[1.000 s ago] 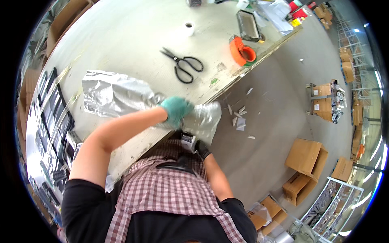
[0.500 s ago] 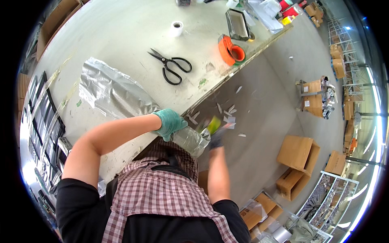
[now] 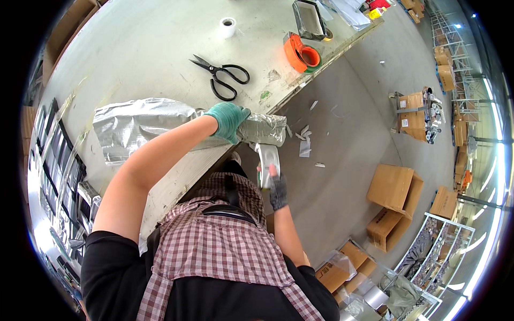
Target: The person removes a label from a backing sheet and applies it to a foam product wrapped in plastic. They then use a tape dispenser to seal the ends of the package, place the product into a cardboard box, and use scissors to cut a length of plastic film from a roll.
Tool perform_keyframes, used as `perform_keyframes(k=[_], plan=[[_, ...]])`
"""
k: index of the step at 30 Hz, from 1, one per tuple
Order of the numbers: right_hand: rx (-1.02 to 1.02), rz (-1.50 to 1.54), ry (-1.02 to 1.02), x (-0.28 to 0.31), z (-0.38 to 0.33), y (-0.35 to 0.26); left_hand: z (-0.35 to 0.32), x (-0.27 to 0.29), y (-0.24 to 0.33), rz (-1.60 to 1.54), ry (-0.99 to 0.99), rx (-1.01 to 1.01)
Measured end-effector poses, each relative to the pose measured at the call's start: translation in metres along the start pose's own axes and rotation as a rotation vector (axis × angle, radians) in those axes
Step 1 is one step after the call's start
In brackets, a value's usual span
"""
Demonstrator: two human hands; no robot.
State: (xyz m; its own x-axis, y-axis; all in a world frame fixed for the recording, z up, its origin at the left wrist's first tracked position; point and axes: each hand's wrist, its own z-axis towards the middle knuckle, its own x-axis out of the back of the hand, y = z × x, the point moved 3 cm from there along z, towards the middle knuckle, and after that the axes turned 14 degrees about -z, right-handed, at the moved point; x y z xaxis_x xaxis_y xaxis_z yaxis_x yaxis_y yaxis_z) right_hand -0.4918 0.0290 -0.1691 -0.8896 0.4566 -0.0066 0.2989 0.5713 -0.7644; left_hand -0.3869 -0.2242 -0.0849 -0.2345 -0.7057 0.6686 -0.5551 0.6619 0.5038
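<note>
My left hand (image 3: 229,122), in a green glove, is closed round a silver foil package (image 3: 152,123) lying across the table edge. Its wide flat part rests on the table; the narrower rolled end sticks out past the edge. Just below that end, my right hand (image 3: 278,191), in a dark grey glove with bare fingertips, grips a tape dispenser (image 3: 269,159) with a pale body and a bit of green. The top of the dispenser meets or nearly meets the foil; I cannot tell whether tape joins them. Black-handled scissors (image 3: 222,80) lie beyond my left hand.
On the table (image 3: 160,64) are a white roll (image 3: 227,28), an orange tape dispenser (image 3: 301,54) and a black-rimmed tray (image 3: 310,20). Black strips (image 3: 56,155) lie at the left. Paper scraps (image 3: 305,147), cardboard boxes (image 3: 395,187) and a loaded cart (image 3: 415,116) stand or lie on the floor.
The foil package's near end has swung away from my body, and my left hand has moved with it. My right hand and the dispenser, blurred before, are now lower and below the foil's end.
</note>
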Motion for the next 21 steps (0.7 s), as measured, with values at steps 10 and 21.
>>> perform_keyframes(k=[10,21], plan=[[0.689,0.078,0.042,-0.003,0.113,0.027,-0.045,0.012,0.059,-0.213,0.211,-0.182],[0.816,-1.810,0.357,-0.056,0.173,-0.208,-0.185,0.077,-0.213,-0.699,1.651,1.021]])
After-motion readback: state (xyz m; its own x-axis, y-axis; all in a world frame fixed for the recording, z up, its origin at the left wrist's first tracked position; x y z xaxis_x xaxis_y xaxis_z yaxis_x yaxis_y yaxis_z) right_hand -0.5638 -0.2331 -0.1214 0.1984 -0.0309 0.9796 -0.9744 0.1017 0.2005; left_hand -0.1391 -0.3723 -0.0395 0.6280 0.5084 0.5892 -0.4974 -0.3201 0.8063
